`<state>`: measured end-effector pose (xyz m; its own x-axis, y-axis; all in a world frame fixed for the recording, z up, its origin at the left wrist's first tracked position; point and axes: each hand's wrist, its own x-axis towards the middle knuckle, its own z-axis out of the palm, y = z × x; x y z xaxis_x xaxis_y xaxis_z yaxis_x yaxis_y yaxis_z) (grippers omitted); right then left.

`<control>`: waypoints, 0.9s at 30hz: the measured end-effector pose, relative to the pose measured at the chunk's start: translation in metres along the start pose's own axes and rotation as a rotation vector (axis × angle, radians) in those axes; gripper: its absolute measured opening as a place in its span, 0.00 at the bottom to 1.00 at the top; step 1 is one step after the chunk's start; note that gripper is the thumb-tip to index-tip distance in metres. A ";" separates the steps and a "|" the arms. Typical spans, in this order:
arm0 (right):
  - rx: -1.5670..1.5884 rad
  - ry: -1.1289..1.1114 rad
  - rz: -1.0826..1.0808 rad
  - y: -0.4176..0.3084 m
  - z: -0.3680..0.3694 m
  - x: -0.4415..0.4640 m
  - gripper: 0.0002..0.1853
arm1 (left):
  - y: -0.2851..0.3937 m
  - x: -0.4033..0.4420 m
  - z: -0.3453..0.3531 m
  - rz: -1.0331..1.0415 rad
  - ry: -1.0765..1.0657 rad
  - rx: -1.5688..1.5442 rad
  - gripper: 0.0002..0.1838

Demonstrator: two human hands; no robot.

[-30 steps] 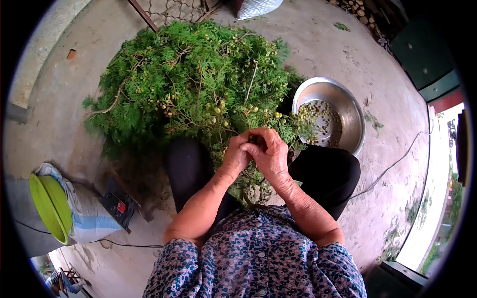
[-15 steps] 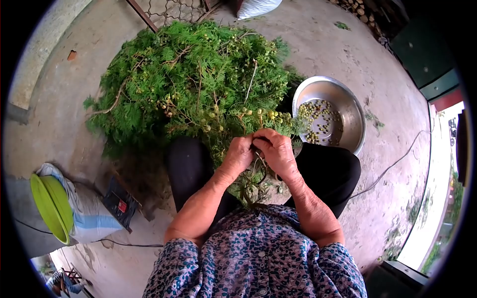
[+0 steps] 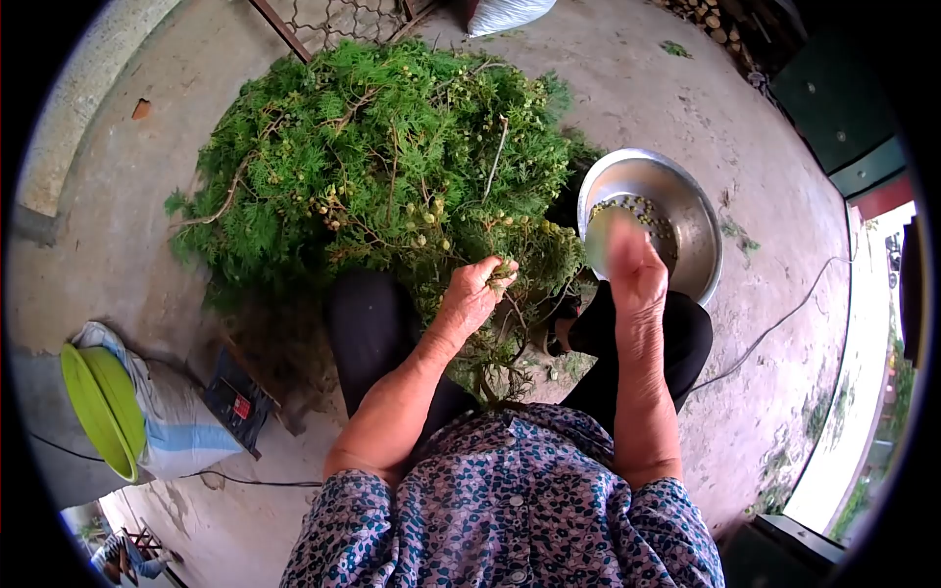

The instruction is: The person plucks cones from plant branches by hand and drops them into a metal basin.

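A large heap of green conifer branches (image 3: 372, 147) with small round cones lies before my knees. My left hand (image 3: 477, 294) is closed on a leafy sprig (image 3: 505, 272) at the near edge of the heap. To the right stands a wide metal basin (image 3: 698, 211) with many small green-yellow cones (image 3: 642, 208) on its bottom. My right hand (image 3: 635, 265) is over the near left side of the basin; its fingers are smeared by motion, so what they hold, if anything, cannot be made out.
At the left, a lime-green basin (image 3: 98, 412) leans against a white and blue sack (image 3: 181, 431), with a dark panel beside it. A white sack (image 3: 510, 14) stands beyond the heap. A thin cable (image 3: 765, 338) crosses the floor at the right.
My right hand has left my left hand and moved right, over the metal basin. My left hand stays near its former place, with the sprig now showing in its fingers.
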<state>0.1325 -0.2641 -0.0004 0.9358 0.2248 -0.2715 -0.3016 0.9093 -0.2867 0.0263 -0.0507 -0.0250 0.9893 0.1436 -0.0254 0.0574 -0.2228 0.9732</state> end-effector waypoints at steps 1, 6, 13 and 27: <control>0.029 0.109 -0.056 -0.005 -0.004 0.003 0.12 | 0.001 0.000 0.000 0.000 0.000 0.000 0.09; -0.306 0.058 -0.070 0.023 0.010 -0.015 0.13 | 0.014 0.000 0.001 -0.023 -0.012 -0.028 0.26; -1.562 -0.591 -0.229 0.066 0.032 -0.036 0.13 | 0.004 0.002 0.004 0.102 -0.043 0.269 0.44; -1.599 -0.569 -0.191 0.083 0.028 -0.040 0.10 | 0.003 0.000 0.004 0.054 -0.064 0.230 0.38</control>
<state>0.0753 -0.1875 0.0127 0.8126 0.5725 0.1092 0.2771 -0.2147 -0.9365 0.0275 -0.0550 -0.0226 0.9978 0.0662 0.0033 0.0264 -0.4431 0.8961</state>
